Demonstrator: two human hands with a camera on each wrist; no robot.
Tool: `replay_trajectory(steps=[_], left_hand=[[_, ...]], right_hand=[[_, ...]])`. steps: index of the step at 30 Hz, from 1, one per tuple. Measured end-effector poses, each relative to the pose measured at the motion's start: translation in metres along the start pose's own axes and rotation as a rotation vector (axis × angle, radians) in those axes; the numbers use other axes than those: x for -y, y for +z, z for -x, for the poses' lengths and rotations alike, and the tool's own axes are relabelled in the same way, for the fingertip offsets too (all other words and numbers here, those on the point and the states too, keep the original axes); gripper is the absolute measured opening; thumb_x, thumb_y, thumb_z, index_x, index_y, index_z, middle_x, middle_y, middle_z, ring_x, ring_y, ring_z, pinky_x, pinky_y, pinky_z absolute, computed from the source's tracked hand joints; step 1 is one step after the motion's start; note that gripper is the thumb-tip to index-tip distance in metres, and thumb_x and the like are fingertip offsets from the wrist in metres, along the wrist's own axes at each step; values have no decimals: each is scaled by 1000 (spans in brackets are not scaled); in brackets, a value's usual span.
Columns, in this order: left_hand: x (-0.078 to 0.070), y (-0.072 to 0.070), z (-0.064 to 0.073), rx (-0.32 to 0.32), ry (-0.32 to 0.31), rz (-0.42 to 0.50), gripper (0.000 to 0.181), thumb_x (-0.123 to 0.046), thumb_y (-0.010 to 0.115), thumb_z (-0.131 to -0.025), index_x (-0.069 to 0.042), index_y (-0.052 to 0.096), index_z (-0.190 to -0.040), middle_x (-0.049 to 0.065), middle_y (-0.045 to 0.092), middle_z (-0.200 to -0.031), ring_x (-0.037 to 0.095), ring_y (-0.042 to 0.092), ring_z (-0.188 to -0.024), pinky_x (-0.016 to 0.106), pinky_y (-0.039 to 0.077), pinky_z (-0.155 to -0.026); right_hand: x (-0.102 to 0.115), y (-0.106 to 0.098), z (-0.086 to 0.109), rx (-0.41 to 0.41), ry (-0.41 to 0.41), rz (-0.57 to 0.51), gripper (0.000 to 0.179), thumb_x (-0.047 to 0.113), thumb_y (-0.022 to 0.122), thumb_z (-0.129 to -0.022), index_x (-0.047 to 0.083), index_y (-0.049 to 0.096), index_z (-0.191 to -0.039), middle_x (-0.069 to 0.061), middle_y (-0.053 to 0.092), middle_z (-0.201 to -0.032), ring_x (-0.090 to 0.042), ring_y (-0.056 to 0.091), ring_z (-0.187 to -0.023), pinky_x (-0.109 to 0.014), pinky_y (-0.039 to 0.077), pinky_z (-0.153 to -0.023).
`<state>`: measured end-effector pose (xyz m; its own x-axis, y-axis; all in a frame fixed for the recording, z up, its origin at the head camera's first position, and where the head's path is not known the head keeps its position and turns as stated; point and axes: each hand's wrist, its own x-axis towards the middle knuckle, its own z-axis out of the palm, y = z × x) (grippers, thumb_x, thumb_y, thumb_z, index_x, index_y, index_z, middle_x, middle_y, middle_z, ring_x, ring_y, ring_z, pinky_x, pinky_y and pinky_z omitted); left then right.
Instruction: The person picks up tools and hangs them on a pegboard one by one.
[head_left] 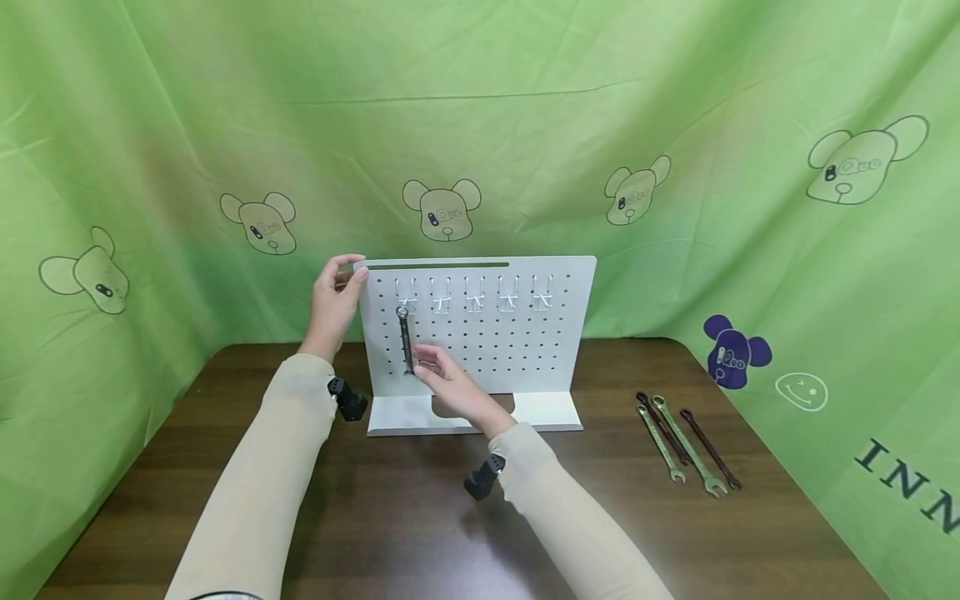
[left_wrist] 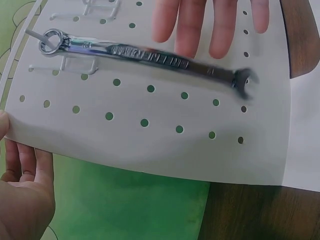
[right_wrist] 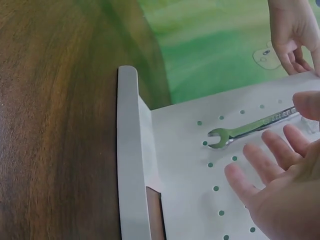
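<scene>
A white pegboard [head_left: 517,358] stands upright on the table, its top left corner pinched by my left hand [head_left: 333,304], thumb in front and fingers behind. One shiny combination wrench [head_left: 407,340] hangs by its ring end from the leftmost hook; its open end points down and looks slightly blurred in the left wrist view. Beside the lower part of that wrench is my right hand [head_left: 448,383], fingers extended and loosely bent, holding nothing. In the right wrist view, the wrench [right_wrist: 245,129] lies past the fingertips; whether they touch it I cannot tell.
Several white double hooks [head_left: 475,302] run in a row along the board's upper part. On the table's right side lie several more wrenches, among them a large silver one [head_left: 688,446] and a dark one [head_left: 710,447]. A green printed cloth [head_left: 525,125] surrounds the wooden table [head_left: 420,517].
</scene>
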<state>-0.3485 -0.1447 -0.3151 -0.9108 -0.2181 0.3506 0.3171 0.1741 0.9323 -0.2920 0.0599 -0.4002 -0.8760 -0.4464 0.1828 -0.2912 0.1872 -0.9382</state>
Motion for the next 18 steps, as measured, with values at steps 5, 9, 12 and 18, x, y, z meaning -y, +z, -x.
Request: replay_trajectory(steps=[5,9,12,18], left_hand=[[0,0,0,2,-5,-10,31,-24,61,-102,-14,61,-130,8,58,-114,19,55,-99,34,51,-89],[0,-1,1,4,-9,-13,31,-26,61,-102,-14,60,-131,9,58,-115,19,55,-100,35,51,-90],[-1,-1,1,3,-6,-10,31,-25,61,-102,-14,60,-131,10,58,-115,20,56,-99,35,51,-89],[-2,0,1,1,-11,-15,31,-26,61,-102,-14,61,-131,10,58,-115,19,55,-100,35,51,-90]], right_hand=[[2,-2,3,0,8,1,47,17,45,-108,-1,34,-150,-19,40,-153,-33,40,-140,-42,33,-115],[3,-3,5,7,10,14,48,18,45,-108,0,34,-151,-19,40,-152,-34,41,-139,-44,34,-114],[4,-5,7,9,13,18,49,18,45,-108,0,33,-152,-19,40,-152,-35,41,-139,-46,33,-114],[5,-8,10,12,15,36,47,20,45,-108,2,35,-151,-18,43,-150,-33,44,-136,-45,38,-111]])
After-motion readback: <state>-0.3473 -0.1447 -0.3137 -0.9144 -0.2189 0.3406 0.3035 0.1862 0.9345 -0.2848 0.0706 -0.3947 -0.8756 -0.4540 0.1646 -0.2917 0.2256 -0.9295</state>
